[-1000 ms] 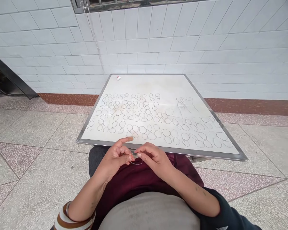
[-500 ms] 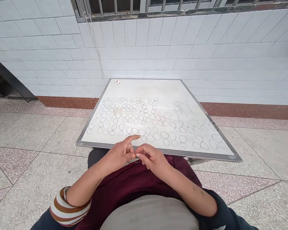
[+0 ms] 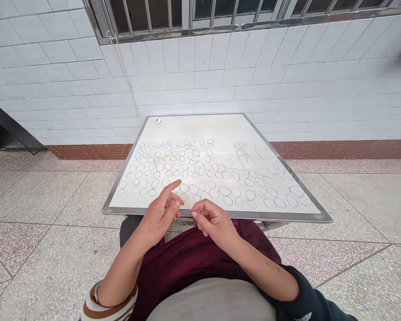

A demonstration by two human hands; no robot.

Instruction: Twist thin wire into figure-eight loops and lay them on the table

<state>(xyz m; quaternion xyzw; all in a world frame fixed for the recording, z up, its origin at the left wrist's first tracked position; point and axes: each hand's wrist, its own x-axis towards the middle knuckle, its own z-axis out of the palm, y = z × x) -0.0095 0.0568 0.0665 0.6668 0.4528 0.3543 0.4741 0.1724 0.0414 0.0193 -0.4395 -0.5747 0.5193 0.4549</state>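
Observation:
A white board (image 3: 194, 129) with a grey metal rim lies in front of me, bearing many thin dark wire loops (image 3: 225, 191) set out in rows, many in touching pairs. My right hand (image 3: 214, 220) pinches a thin wire at the board's near edge; part of the wire curves below the fingertips. Just to its left is my left hand (image 3: 163, 211), its index finger stretched out over the board. The left thumb is near the other fingers, and whether something thin is between them is too small to tell. The two hands are apart.
At the board's far left corner lies a small white and red object (image 3: 158, 121). Looser tangled wires (image 3: 247, 152) rest on the board's right part. Behind stands a white tiled wall (image 3: 187, 80) with a barred window. Speckled tiles (image 3: 70, 254) cover the floor.
My left hand has moved up and left, away from my right hand, which keeps its pinch. The fingertips were together before. The camera view has shifted slightly.

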